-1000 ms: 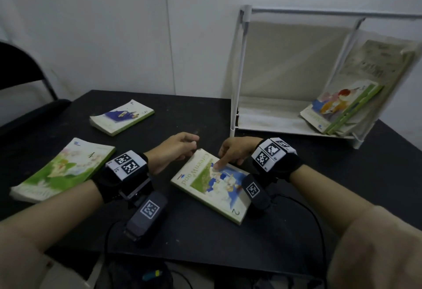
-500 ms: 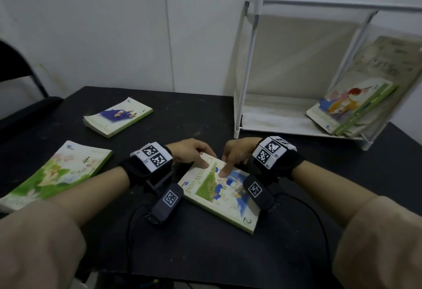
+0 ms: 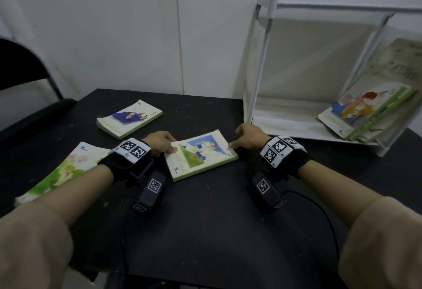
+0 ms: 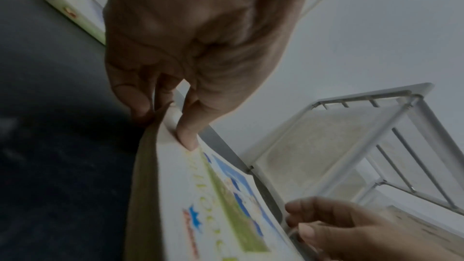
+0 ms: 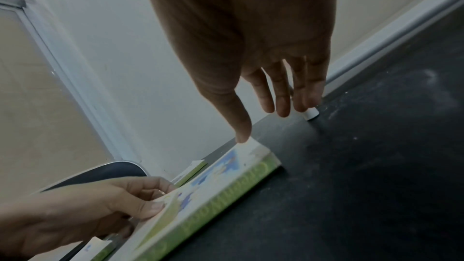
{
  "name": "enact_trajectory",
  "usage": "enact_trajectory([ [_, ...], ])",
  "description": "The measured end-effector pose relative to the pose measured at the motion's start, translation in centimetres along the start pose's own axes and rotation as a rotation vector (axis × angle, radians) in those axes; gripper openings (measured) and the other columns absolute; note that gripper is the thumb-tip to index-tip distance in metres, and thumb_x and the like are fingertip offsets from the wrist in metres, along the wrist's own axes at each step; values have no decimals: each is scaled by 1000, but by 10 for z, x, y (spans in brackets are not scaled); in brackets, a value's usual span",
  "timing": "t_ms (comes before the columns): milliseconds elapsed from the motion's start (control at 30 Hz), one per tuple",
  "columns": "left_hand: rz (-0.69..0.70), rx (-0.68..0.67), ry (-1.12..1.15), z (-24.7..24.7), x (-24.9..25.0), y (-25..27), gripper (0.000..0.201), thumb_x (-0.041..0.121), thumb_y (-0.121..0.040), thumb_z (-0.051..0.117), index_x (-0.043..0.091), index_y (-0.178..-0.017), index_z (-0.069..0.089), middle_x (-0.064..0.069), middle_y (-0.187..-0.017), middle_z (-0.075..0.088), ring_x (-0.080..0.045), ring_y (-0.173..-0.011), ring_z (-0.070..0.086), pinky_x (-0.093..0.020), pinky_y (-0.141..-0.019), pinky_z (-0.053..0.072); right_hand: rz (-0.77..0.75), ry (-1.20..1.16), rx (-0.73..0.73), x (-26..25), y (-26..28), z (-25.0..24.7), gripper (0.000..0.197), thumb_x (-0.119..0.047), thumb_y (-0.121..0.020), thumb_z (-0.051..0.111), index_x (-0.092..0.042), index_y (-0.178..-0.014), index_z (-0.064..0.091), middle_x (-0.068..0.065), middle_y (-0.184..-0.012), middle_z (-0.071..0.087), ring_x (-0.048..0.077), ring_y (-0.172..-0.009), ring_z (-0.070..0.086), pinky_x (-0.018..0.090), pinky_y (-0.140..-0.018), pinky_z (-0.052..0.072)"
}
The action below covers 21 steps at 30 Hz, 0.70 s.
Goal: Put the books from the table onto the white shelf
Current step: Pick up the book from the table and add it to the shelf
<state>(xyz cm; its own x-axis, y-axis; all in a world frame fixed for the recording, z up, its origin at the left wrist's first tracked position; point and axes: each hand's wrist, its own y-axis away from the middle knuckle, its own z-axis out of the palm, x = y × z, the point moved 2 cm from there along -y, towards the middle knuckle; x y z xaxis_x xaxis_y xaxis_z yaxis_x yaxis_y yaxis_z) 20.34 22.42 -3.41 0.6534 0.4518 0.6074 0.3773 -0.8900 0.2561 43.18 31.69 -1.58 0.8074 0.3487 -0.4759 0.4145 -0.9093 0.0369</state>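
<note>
A book with a green-and-blue picture cover point(image 3: 201, 154) lies in the middle of the black table point(image 3: 205, 231). My left hand point(image 3: 169, 148) pinches its left edge, thumb on the cover and fingers beneath point(image 4: 165, 122). My right hand point(image 3: 233, 143) has straight fingers, and only the thumb tip touches the book's right corner point(image 5: 241, 136). A book with a purple picture point(image 3: 130, 118) lies at the back left. A larger green book point(image 3: 66, 170) lies at the near left, partly under my left forearm. The white shelf point(image 3: 285, 124) stands at the back right.
Several books point(image 3: 365, 113) lean against the shelf's right side, and the left part of its floor is bare. A black chair point(image 3: 27, 106) stands off the table's left side. Cables hang from both wrist units over the table's near edge.
The middle book has turned on the table. My left hand has taken hold of its left edge. My right hand slid off the cover to the right corner.
</note>
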Motion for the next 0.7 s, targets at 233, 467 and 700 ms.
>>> enact_trajectory([
  [233, -53, 19, 56, 4, 1, -23, 18, 22, -89, 60, 15, -100, 48, -8, -106, 53, -17, -80, 47, -25, -56, 38, 192, -256, -145, 14, -21, 10, 44, -35, -80, 71, -1, -105, 57, 9, -87, 55, 21, -84, 54, 31, -62, 51],
  [467, -75, -8, 201, 20, 12, -27, 36, 39, -93, 48, 9, -112, 49, -10, -123, 48, -22, -105, 49, -29, -71, 50, 338, -609, -131, 9, -33, 22, 45, -26, -79, 73, -5, -113, 51, 8, -98, 47, 20, -91, 47, 33, -81, 46],
  [700, -85, -83, 308, 28, 16, -27, 54, 41, -96, 40, 6, -137, 39, -12, -141, 42, -27, -127, 47, -34, -93, 47, 412, -1202, -263, -7, -30, 32, 14, -21, -87, 64, -9, -86, 58, 7, -78, 64, 17, -46, 67, 27, -36, 52],
])
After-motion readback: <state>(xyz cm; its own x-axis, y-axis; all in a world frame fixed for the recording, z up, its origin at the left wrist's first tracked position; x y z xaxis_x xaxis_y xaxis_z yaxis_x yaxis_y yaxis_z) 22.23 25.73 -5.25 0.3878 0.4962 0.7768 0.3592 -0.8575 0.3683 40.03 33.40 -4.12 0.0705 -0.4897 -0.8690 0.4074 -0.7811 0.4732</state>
